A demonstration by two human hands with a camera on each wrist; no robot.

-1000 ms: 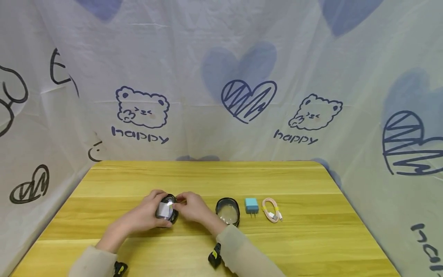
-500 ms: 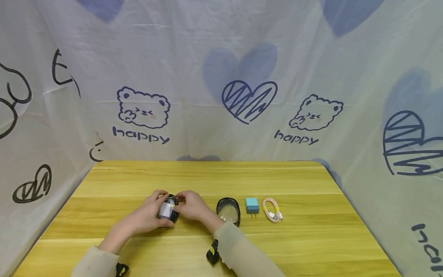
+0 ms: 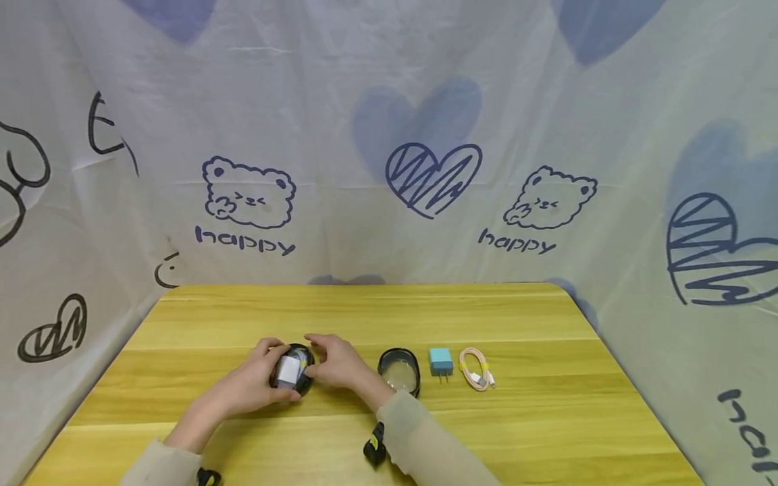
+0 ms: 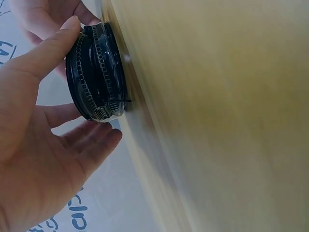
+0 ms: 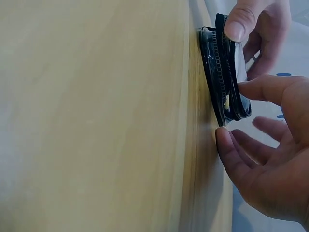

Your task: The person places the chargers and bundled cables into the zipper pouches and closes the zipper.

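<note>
My left hand [image 3: 248,381] grips a small round zippered case [image 3: 298,356] with black trim and a clear top, thumb on the near side and fingers on the far side. Through the top shows a white charger block [image 3: 288,370]. In the left wrist view, zipper teeth ring the side of the case [image 4: 96,72], which is right at the tabletop. My right hand [image 3: 340,364] is at the right end of the case, thumb and forefinger spread. In the right wrist view, fingertips of that hand [image 5: 275,164] touch its upper and lower edges.
Right of the hands, a second clear case [image 3: 400,372] with black trim lies on the wooden table [image 3: 365,310]. Beyond it are a blue plug charger [image 3: 440,361] and a coiled pink cable [image 3: 477,369] with yellow ties. A printed white curtain [image 3: 340,223] surrounds the table.
The right thumb and forefinger have spread apart from a pinch at the case's edge. The case has turned slightly in the left hand, and the white charger block shows more clearly.
</note>
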